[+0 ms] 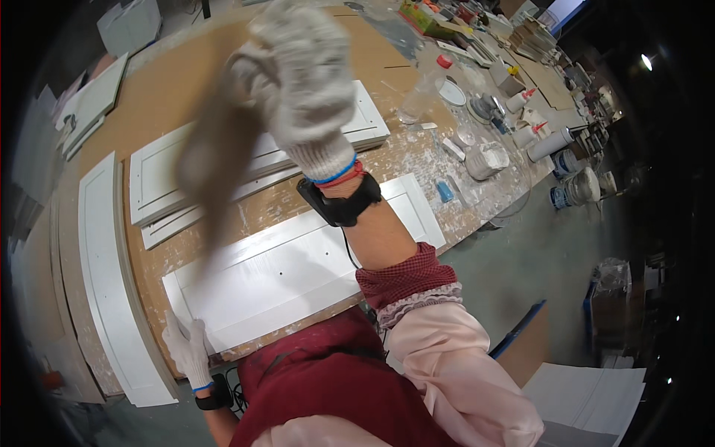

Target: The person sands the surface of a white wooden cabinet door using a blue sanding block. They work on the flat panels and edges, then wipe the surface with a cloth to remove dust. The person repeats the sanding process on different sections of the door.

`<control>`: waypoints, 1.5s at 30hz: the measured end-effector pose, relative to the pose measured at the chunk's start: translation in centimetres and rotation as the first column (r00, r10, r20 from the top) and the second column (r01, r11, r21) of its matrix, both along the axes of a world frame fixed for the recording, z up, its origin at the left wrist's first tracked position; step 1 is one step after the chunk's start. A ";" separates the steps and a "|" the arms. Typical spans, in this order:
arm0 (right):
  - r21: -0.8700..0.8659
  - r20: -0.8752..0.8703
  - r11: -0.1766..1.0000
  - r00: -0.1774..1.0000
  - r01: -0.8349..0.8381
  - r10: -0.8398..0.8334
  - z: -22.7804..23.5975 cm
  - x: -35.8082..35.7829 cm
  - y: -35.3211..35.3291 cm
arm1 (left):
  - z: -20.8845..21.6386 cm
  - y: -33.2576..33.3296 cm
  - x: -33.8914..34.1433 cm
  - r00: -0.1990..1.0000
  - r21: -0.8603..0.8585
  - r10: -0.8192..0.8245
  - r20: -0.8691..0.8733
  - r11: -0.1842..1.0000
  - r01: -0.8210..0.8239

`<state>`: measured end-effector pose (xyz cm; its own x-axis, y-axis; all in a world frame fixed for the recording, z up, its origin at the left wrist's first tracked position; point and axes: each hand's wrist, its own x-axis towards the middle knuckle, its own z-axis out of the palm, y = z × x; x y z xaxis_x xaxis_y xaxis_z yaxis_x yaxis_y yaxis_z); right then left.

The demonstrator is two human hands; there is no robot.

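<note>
A white cabinet door panel (283, 279) with a recessed middle and small dark holes lies flat along the near edge of the table. At its near left corner my left hand (186, 346), in a white knit glove, grips the panel's edge. My right hand (298, 82), also gloved, is raised over the far part of the table and closed. From it hangs a long brown flat thing (217, 160), smeared by motion, so its kind cannot be made out. Behind the near panel, a stack of similar white panels (160, 175) is partly covered by the brown thing and my right arm.
A long white panel (119, 276) stands along the table's left side. To the right on the paint-spotted table (488, 190) are a clear bottle with a red cap (421, 93), a sander (484, 108), a white tub (488, 160), glue bottles (521, 99) and a blue block (445, 191).
</note>
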<state>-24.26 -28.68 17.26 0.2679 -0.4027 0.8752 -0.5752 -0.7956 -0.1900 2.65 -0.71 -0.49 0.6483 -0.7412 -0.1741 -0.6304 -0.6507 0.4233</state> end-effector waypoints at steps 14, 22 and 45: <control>0.757 -0.316 0.379 0.806 0.533 -0.501 -15.4 -25.5 13.5 | 0.1 -0.3 -0.9 0.993 0.050 0.083 0.087 0.995 -0.088; 0.556 -0.520 0.359 0.651 0.749 -0.553 -18.2 -32.6 8.5 | -0.4 -0.4 -1.6 0.986 -0.001 0.084 0.145 0.996 -0.085; 0.971 0.049 0.235 0.999 -0.051 0.016 -11.4 -13.3 9.6 | 1.6 -3.8 -7.7 0.999 0.056 0.045 -0.028 0.998 -0.043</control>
